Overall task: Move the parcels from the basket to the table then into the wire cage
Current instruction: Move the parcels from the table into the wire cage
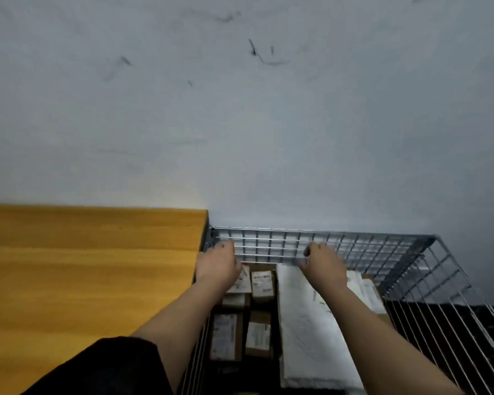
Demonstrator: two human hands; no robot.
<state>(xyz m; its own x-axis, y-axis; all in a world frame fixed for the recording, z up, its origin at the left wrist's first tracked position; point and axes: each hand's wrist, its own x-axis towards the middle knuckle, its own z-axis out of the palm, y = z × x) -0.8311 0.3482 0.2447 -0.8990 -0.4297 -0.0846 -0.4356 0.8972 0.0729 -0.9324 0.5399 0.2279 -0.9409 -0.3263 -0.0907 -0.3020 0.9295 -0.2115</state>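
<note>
I had both arms stretched out over the wire cage (382,246), which stood against the grey wall (240,109) at about 4 o'clock from the yellow wooden tabletop (83,266), just beside its right edge. My left hand (217,266) was at the cage's far left corner, fingers curled toward the mesh of the far wall; whether they truly gripped a wire or merely rested against it, I could not tell. My right hand (324,266) was at 3 o'clock from the left, at that same far wall, fingers bent and the thumb hooked near the wires, holding no parcel; here too the grip itself was unclear.

The parcels lay down in the cage beneath my forearms. Several small brown cardboard boxes (226,337) with white labels sat side by side on the left, partly hidden by my left arm. A long white padded mailer (305,323) lay at their 3 o'clock, touching them. More flat white packets (365,289) sat beyond my right wrist, toward 2 o'clock.
</note>
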